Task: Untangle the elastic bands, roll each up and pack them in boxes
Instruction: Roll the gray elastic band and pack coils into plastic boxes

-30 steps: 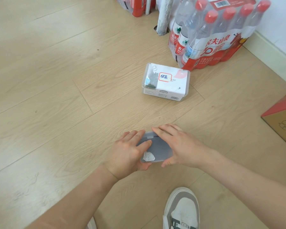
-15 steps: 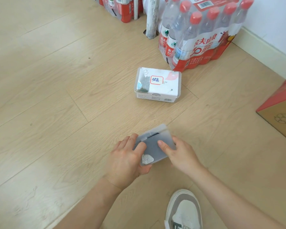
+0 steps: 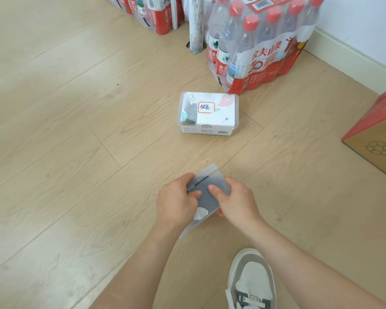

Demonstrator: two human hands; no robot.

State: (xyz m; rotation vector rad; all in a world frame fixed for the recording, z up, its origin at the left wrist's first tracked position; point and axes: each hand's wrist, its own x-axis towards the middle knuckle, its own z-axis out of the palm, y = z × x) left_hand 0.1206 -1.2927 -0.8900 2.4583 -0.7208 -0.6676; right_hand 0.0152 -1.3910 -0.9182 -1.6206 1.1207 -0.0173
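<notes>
A small frosted plastic box (image 3: 206,192) is held tilted above the wooden floor, with a dark gap showing along its far edge. My left hand (image 3: 176,202) grips its left side, thumb on the top face. My right hand (image 3: 236,202) grips its right side, thumb pressed on the lid. A white lump (image 3: 200,213) shows through the box near its front. Farther off on the floor lies a second clear box (image 3: 208,113) with its lid shut, a red-framed label on top and dark contents at its left end.
Shrink-wrapped packs of water bottles (image 3: 261,43) stand behind the far box, with a white pole (image 3: 196,23) beside them. A cardboard box (image 3: 379,134) sits at the right edge. A white skirting board (image 3: 352,61) runs at the back right. My shoe (image 3: 252,284) is below my hands.
The frosted box has been lifted from lying flat under both hands to a tilted hold. My right hand shifted from on top to its right side. The view moved closer.
</notes>
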